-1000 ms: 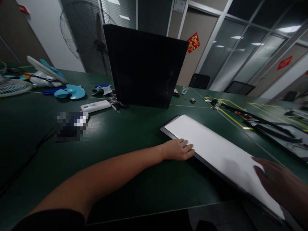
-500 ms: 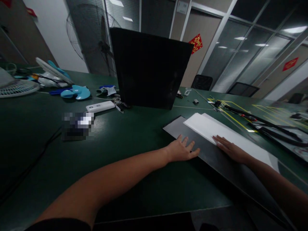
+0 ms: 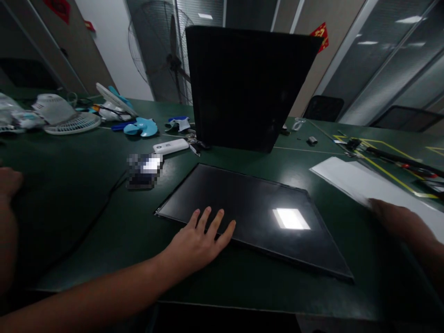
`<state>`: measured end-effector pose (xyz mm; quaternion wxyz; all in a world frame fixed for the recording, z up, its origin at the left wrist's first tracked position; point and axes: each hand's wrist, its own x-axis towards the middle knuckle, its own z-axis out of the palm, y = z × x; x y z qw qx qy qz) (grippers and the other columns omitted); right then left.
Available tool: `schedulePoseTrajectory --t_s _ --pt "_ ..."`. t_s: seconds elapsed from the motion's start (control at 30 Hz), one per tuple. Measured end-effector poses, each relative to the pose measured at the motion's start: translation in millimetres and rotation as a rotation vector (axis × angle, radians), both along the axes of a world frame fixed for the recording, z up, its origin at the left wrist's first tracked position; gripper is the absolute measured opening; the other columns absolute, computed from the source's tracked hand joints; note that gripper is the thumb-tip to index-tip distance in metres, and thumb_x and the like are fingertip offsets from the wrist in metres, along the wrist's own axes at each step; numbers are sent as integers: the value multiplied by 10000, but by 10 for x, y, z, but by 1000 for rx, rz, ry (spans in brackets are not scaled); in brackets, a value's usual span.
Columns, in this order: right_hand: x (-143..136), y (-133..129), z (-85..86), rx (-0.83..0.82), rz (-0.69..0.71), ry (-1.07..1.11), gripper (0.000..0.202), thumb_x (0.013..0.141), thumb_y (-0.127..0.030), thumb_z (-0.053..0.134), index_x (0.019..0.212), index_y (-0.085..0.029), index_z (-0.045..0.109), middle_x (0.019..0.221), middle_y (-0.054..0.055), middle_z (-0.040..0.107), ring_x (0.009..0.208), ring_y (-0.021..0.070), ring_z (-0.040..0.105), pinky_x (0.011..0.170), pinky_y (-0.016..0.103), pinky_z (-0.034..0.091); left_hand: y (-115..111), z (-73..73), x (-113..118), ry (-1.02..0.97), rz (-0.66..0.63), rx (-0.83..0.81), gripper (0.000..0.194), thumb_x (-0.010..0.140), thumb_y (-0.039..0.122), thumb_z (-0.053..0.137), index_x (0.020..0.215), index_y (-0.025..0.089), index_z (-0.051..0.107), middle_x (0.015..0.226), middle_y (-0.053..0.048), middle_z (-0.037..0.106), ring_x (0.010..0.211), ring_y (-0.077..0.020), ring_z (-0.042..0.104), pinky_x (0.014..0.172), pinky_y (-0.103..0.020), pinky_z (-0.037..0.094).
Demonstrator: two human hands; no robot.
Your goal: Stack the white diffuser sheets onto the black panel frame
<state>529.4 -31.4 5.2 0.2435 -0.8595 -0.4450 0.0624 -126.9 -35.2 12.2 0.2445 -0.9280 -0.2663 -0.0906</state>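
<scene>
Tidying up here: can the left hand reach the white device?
Probably yes: between the left hand and the white device lie only the flat panel and table; nothing upright blocks it.

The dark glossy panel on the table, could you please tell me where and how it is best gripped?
I'd grip the dark glossy panel by its two short side edges, one hand from each side, since it lies wide and thin, glossy face up.

I count: glossy dark panel (image 3: 243,199), one, under my left fingers (image 3: 215,223) | upright black panel (image 3: 248,88), one, beyond them | white sheets (image 3: 350,178), at least two, at my blurred right fingers (image 3: 378,206) | black chairs (image 3: 324,108), two, far beyond those.
</scene>
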Motion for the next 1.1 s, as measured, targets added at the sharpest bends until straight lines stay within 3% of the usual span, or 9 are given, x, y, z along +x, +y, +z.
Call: schedulePoseTrajectory --t_s 0.13,0.23,0.37,0.47,0.57,0.7,0.83,0.97,1.1 --pt "-485 -41 159 -247 32 -386 404 958 -288 584 1334 -176 680 1103 272 723 1090 439 695 949 634 517 72 -5 155 50 -16 -27 550 999 212 615 1538 189 511 1410 -274 639 1165 -459 706 839 -569 611" --pt "-1060 -104 221 -110 86 -461 449 1003 -345 518 1401 -193 658 1128 252 734 1066 434 706 948 681 512 199 -34 259 103 -111 -58 528 1003 204 614 1524 185 528 1409 -279 637 1142 -437 723 791 -518 624" --pt "-1956 -208 142 12 429 -468 456 992 -282 531 1435 -268 639 1419 98 662 1189 351 686 1075 598 515 375 -34 266 4 -304 -32 398 1000 184 630 1397 158 628 1336 -212 707 1133 -327 743 830 -412 623" --pt "-2556 -239 33 67 755 -424 476 989 -182 492 1428 -279 648 1484 27 617 1369 275 580 1172 521 474 436 15 240 -178 -493 98 332 1009 195 638 1339 170 660 1409 -136 683 1286 -257 662 1058 -398 548" --pt "-2988 -224 -39 108 971 -389 534 971 -102 469 1420 -322 655 1495 -15 602 1417 244 532 1199 537 450 429 55 233 -257 -518 205 388 1020 257 648 1405 214 625 1537 -77 588 1427 -215 534 1195 -376 422" --pt "-3300 -206 -43 127 1085 -387 527 980 -99 488 1438 -307 646 1504 1 595 1417 240 533 1193 529 459 410 34 237 -278 -488 242 331 1023 266 644 1351 217 662 1438 -59 671 1332 -192 598 1132 -336 444" --pt "-3421 -208 -5 131 1120 -359 532 991 -111 494 1449 -343 632 1496 -9 600 1412 229 539 1186 536 465 432 -14 241 -300 -431 161 153 987 163 656 1124 158 723 1121 -82 784 1020 -204 717 943 -362 547" --pt "-3474 -236 16 115 1132 -337 503 1018 -145 475 1461 -334 618 1513 -17 585 1443 220 504 1188 540 462 439 -39 235 -245 -384 93 124 988 129 603 1043 141 714 921 -73 765 819 -196 714 676 -315 557" --pt "-3442 -285 47 60 1122 -287 469 1033 -260 522 1489 -345 592 1551 -14 550 1463 223 478 1195 518 453 434 -46 222 -214 -351 62 122 983 127 599 1020 137 716 913 -75 754 800 -199 711 615 -301 545"
